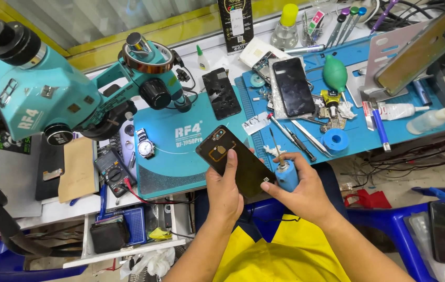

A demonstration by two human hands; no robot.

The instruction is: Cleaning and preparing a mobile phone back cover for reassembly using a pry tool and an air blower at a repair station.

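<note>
Left hand (224, 192) grips the thin, slippery phone (234, 160) by its edges; right hand (300, 191), at 3 o'clock, grips a blue tool (286, 176)

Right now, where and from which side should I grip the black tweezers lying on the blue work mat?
Probably pinch the black tweezers across the middle of the shaft, coming from above. They lie flat and diagonal on the blue work mat, tips toward the right hand, with steel tweezers close alongside.
</note>
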